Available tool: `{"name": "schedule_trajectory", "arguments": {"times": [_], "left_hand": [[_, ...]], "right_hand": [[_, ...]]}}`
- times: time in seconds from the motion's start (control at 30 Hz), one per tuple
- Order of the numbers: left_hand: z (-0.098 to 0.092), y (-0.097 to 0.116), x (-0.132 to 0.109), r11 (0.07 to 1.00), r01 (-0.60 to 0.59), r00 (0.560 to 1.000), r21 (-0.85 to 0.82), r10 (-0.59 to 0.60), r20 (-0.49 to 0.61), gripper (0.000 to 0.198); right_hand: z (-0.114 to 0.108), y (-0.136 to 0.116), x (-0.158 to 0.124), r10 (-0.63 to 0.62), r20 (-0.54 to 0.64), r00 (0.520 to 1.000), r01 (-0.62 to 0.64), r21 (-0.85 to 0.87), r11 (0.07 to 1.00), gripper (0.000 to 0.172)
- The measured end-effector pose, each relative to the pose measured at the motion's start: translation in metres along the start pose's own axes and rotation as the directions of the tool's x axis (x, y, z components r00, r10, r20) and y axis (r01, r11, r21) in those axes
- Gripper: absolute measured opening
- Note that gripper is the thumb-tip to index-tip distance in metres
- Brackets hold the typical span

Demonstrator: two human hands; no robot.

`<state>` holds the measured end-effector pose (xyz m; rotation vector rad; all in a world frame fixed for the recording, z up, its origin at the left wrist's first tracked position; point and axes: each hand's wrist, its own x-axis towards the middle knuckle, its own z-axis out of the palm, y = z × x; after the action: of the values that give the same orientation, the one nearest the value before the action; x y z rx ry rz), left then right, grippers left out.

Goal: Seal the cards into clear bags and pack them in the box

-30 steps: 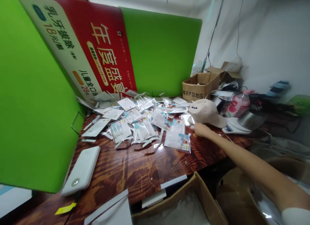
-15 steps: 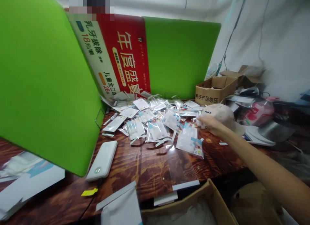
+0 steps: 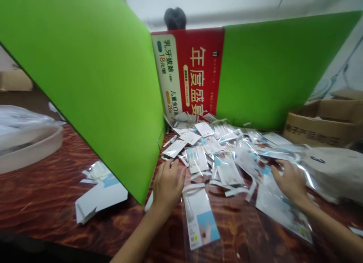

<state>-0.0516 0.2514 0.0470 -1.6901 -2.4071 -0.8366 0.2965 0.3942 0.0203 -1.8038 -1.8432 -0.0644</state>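
- The left hand [image 3: 168, 183] is laid palm down on the worktop [image 3: 56, 202]. Its fingers are loosely apart and clamped on nothing, and the fingertips are set at the near edge of a pile of clear packets [image 3: 215, 149].
- A single packet with a blue card [image 3: 202, 217] is seen lying flat on the worktop, just beside that hand on its right.
- The right hand [image 3: 289, 180] is placed on the packets at the right side of the pile, touching a larger clear packet [image 3: 279, 208]. Whether anything is gripped cannot be told (the fingertips are lost in glossy film).
- The pile is spread over the wood-grain worktop between the two hands and a red poster [image 3: 195, 74], which is stood upright at the back.
- The poster is flanked by a left green panel [image 3: 93, 78] and a right green panel [image 3: 278, 66].
- A beige cap [image 3: 331, 172] marked with a 3 is seen just to the right of the right hand, with a cardboard box [image 3: 320, 123] behind it.
- White folded cards [image 3: 99, 195] are seen beyond the left green panel.
- The top of a person's head [image 3: 175, 18] is seen above the poster.
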Motion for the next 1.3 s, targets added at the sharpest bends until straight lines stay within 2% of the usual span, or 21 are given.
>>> {"name": "schedule_trajectory", "arguments": {"times": [0.1,0.13,0.2,0.27,0.3,0.33,0.4,0.47,0.53,0.67,0.77,0.87,1.0,1.07,1.13,1.2,1.3], "left_hand": [[0.011,-0.016,0.091,0.99,0.07,0.998,0.125,-0.07,-0.003,0.03],[0.018,-0.023,0.12,0.982,0.106,0.993,0.159,-0.112,0.026,0.028],[0.035,-0.039,0.17,0.962,0.172,0.976,0.214,-0.196,0.095,0.027],[0.056,-0.053,0.203,0.945,0.209,0.955,0.252,-0.253,0.154,0.027],[0.066,-0.059,0.214,0.939,0.217,0.947,0.268,-0.269,0.174,0.027],[0.075,-0.063,0.222,0.934,0.221,0.942,0.28,-0.279,0.189,0.027],[0.091,-0.071,0.233,0.929,0.222,0.934,0.296,-0.29,0.21,0.028],[0.099,-0.076,0.238,0.93,0.218,0.933,0.297,-0.288,0.217,0.028],[0.102,-0.08,0.239,0.938,0.203,0.945,0.28,-0.263,0.194,0.028],[0.094,-0.076,0.226,0.97,0.138,0.988,0.2,-0.148,0.036,0.029],[0.083,-0.06,0.208,0.996,0.007,0.996,0.089,0.002,-0.092,0.028],[0.071,-0.039,0.189,0.985,-0.172,0.962,-0.016,0.164,-0.216,0.025],[0.057,-0.017,0.168,0.941,-0.331,0.901,-0.075,0.291,-0.322,0.024],[0.052,-0.013,0.164,0.933,-0.353,0.895,-0.074,0.314,-0.319,0.024],[0.052,-0.016,0.165,0.943,-0.327,0.914,-0.055,0.301,-0.272,0.024],[0.057,-0.023,0.171,0.962,-0.273,0.947,-0.019,0.265,-0.18,0.023],[0.076,-0.035,0.184,0.974,-0.222,0.975,0.048,0.22,0.034,0.023]], "right_hand": [[0.005,-0.071,0.017,-0.204,0.031,0.978,0.198,0.137,0.971,0.035],[0.011,-0.102,0.022,-0.302,0.064,0.951,0.286,0.183,0.94,0.036],[0.031,-0.17,0.033,-0.507,0.163,0.847,0.456,0.268,0.849,0.034],[0.062,-0.233,0.047,-0.624,0.258,0.738,0.549,0.309,0.776,0.033],[0.079,-0.258,0.055,-0.634,0.301,0.713,0.555,0.311,0.772,0.04],[0.097,-0.277,0.064,-0.61,0.351,0.711,0.532,0.299,0.792,0.043],[0.128,-0.294,0.081,-0.531,0.445,0.721,0.458,0.269,0.847,0.045],[0.148,-0.289,0.096,-0.46,0.513,0.724,0.379,0.262,0.888,0.04],[0.153,-0.271,0.109,-0.423,0.557,0.714,0.307,0.294,0.905,0.035],[0.131,-0.228,0.134,-0.368,0.618,0.695,0.103,0.421,0.901,0.029],[0.107,-0.205,0.141,-0.294,0.645,0.705,-0.099,0.5,0.86,0.029],[0.093,-0.191,0.14,-0.206,0.654,0.728,-0.265,0.546,0.795,0.028],[0.088,-0.187,0.141,-0.092,0.649,0.755,-0.402,0.57,0.717,0.028],[0.087,-0.187,0.144,-0.05,0.644,0.764,-0.436,0.572,0.695,0.028],[0.085,-0.187,0.147,-0.026,0.621,0.783,-0.438,0.58,0.687,0.029],[0.083,-0.183,0.151,-0.006,0.572,0.82,-0.407,0.591,0.696,0.03],[0.081,-0.173,0.155,0.039,0.46,0.887,-0.327,0.566,0.757,0.032]]}}
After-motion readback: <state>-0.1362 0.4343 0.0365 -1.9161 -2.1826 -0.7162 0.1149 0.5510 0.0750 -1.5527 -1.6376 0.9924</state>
